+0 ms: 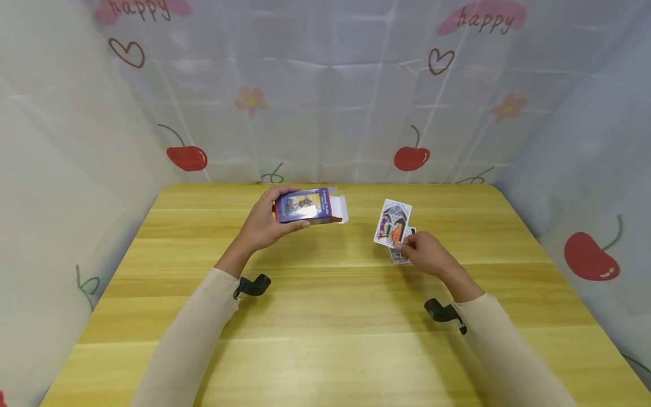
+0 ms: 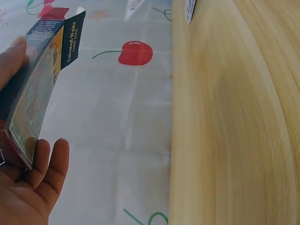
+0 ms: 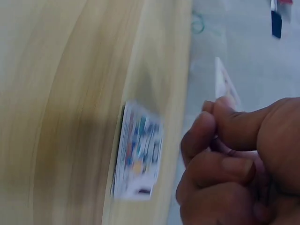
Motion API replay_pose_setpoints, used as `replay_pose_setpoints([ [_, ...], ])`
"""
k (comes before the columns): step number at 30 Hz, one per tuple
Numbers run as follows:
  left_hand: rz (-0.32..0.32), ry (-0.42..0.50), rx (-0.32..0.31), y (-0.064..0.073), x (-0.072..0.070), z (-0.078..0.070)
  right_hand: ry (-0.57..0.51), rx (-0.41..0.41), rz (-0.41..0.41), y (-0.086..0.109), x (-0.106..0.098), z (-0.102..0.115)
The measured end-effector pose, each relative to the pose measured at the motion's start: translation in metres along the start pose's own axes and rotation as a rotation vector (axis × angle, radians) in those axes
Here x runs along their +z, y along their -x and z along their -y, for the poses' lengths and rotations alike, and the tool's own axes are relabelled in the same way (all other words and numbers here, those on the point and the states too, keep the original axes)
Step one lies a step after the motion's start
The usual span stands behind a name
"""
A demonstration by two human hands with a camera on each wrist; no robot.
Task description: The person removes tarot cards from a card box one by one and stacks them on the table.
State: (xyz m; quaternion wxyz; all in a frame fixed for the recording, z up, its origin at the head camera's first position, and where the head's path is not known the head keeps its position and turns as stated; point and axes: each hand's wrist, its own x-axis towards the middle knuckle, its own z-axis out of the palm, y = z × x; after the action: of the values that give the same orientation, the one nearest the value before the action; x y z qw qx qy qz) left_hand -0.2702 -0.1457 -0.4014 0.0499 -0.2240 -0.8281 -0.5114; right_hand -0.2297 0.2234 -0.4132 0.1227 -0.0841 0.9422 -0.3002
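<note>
My left hand (image 1: 259,226) grips a blue tarot deck box (image 1: 301,206) above the far middle of the table, thumb along the near side. The box lies sideways, and its end flap (image 1: 339,209) stands open toward the right. "Universal Waite Tarot Deck" is printed on the box in the left wrist view. Farther right, my right hand (image 1: 431,255) pinches a tarot card (image 1: 391,219) by its lower corner, picture side up. Below the held card, a small stack of tarot cards (image 3: 137,154) lies on the table, partly hidden in the head view. What is inside the box cannot be seen.
The wooden table (image 1: 335,339) ends at the back against a pale curtain (image 1: 325,124) printed with cherries and hearts. Similar sheets hang at the left and right sides. A dark wrist mount sits on each sleeve, low over the tabletop.
</note>
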Motion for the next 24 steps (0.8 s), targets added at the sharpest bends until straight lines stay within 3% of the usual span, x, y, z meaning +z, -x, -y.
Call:
replay_pose_setpoints([
  [4, 0.004, 0.012, -0.004, 0.001, -0.001, 0.001, 0.087, 0.039, 0.062, 0.001, -0.012, -0.017],
  [11, 0.010, 0.028, -0.017, 0.000, -0.001, 0.003, 0.099, 0.131, 0.157, -0.006, -0.013, -0.024],
  [24, 0.003, 0.021, -0.003, 0.000, 0.000, 0.002, 0.258, 0.255, -0.027, 0.000, 0.000, -0.032],
])
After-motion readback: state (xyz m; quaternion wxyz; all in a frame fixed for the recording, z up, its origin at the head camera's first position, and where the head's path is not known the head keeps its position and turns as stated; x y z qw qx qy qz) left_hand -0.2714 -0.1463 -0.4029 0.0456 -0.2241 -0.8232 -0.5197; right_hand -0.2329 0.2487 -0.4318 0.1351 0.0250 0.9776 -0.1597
